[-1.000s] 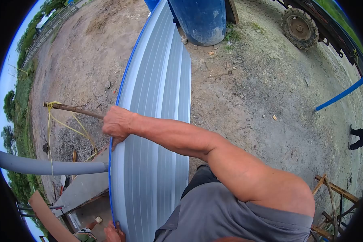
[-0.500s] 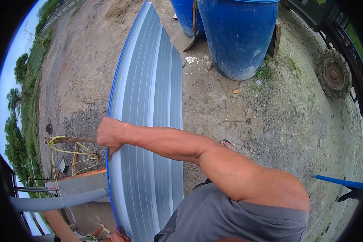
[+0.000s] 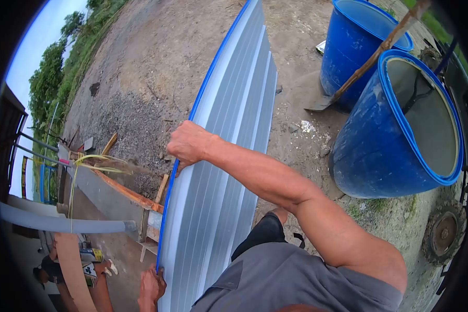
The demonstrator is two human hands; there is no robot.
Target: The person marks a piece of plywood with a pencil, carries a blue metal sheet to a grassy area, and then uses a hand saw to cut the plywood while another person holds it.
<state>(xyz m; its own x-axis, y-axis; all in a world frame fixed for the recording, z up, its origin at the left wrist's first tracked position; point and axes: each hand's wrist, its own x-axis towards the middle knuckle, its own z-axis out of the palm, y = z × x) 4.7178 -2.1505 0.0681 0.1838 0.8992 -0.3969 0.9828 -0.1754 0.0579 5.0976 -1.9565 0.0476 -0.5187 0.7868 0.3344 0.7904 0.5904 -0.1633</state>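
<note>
A long ribbed metal sheet [image 3: 221,171], grey with a blue edge, runs from the top of the view down past the front of my body. My right hand [image 3: 188,145] is closed over its blue edge, the arm reaching across the sheet. Lower along the same edge, my left hand [image 3: 152,286] grips it near the bottom of the view. Fingertips on the sheet's far face are partly hidden.
Two blue barrels [image 3: 395,130] stand on the right, a wooden-handled shovel [image 3: 366,70] leaning there. A muddy wheel [image 3: 444,233] is beyond. At left are a grey pipe [image 3: 62,222], yellow cord [image 3: 96,157], boards [image 3: 127,191] and another person [image 3: 52,270].
The view has turned, so the barrels appear farther right and lower. The sheet leans more in view, both hands still on its edge. More of my left hand and the other person shows.
</note>
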